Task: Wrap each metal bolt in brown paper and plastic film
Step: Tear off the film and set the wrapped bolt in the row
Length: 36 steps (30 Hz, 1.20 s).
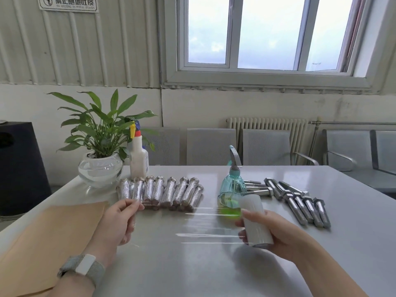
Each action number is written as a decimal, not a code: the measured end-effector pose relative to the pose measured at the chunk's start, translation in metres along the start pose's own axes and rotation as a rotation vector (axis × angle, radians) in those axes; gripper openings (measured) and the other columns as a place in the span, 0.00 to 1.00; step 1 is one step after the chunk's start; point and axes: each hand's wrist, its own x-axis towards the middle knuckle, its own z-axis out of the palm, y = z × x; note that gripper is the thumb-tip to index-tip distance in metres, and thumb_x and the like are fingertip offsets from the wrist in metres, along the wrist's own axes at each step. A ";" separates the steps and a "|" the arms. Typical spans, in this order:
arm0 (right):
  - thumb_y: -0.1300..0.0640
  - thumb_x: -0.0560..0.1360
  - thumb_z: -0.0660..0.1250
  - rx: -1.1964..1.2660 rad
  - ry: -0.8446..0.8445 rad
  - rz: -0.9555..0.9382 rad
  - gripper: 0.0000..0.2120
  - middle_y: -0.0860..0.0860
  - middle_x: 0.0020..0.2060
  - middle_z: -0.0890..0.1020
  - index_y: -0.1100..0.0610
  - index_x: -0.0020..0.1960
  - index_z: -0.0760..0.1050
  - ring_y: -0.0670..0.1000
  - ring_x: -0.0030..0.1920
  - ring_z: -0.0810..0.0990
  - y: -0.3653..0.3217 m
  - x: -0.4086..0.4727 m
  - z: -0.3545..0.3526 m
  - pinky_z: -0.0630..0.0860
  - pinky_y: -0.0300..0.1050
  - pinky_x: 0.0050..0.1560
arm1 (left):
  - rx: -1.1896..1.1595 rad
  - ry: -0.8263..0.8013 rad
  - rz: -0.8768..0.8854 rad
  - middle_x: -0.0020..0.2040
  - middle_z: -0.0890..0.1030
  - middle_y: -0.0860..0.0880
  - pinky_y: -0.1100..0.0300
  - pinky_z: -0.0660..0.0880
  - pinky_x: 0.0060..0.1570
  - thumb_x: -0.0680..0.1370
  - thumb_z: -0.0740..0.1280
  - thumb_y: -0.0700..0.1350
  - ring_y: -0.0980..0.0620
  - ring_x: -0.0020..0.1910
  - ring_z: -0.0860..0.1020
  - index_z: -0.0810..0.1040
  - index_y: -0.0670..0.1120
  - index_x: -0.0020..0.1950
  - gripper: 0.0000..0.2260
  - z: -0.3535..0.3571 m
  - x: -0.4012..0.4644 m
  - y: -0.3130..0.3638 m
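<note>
We're pulling film (211,226) off the roll (256,221), right hand (272,234) gripping it, left fingers (134,207) pinching the end, with a dozen-ish wrapped bolts (160,190) done and bare bolts (300,200) waiting.

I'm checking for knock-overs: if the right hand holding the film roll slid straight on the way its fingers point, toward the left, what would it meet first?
Probably the left hand, which pinches the far end of the plastic film stretched from the roll that the right hand grips. Only bare table seems between, though depth is unclear.
</note>
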 end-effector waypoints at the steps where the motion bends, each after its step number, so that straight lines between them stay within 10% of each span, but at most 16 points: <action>1: 0.51 0.62 0.79 0.013 0.005 0.018 0.33 0.60 0.42 0.82 0.65 0.61 0.73 0.58 0.38 0.81 -0.001 -0.001 -0.003 0.80 0.50 0.39 | 0.010 -0.002 -0.002 0.21 0.65 0.49 0.73 0.54 0.20 0.82 0.61 0.42 0.55 0.14 0.56 0.75 0.38 0.45 0.10 -0.001 0.000 -0.001; 14: 0.46 0.59 0.83 -0.347 0.191 0.105 0.37 0.60 0.46 0.85 0.60 0.60 0.73 0.60 0.44 0.85 -0.015 -0.015 -0.040 0.82 0.55 0.48 | 0.763 0.003 0.153 0.22 0.72 0.49 0.59 0.67 0.26 0.81 0.62 0.47 0.52 0.23 0.70 0.73 0.47 0.40 0.10 -0.013 0.001 -0.017; 18: 0.27 0.65 0.65 -0.705 0.458 0.144 0.36 0.53 0.51 0.79 0.57 0.55 0.72 0.52 0.49 0.80 -0.010 -0.006 -0.043 0.77 0.48 0.46 | 1.083 0.000 0.127 0.38 0.78 0.50 0.55 0.69 0.40 0.82 0.58 0.52 0.46 0.42 0.76 0.70 0.51 0.45 0.09 -0.011 -0.001 -0.021; 26: 0.32 0.78 0.48 -1.151 0.626 0.207 0.35 0.57 0.64 0.76 0.59 0.68 0.69 0.57 0.62 0.75 -0.003 0.009 -0.069 0.70 0.50 0.59 | 1.565 0.050 0.250 0.47 0.82 0.52 0.57 0.70 0.39 0.82 0.48 0.55 0.50 0.49 0.82 0.59 0.54 0.49 0.07 0.006 -0.010 -0.036; 36: 0.31 0.77 0.44 -1.333 0.630 0.254 0.34 0.53 0.60 0.78 0.55 0.64 0.71 0.50 0.40 0.75 0.001 0.015 -0.069 0.71 0.48 0.47 | 1.487 0.091 0.309 0.50 0.78 0.54 0.56 0.73 0.45 0.81 0.49 0.57 0.52 0.52 0.80 0.62 0.56 0.48 0.08 -0.009 -0.014 -0.044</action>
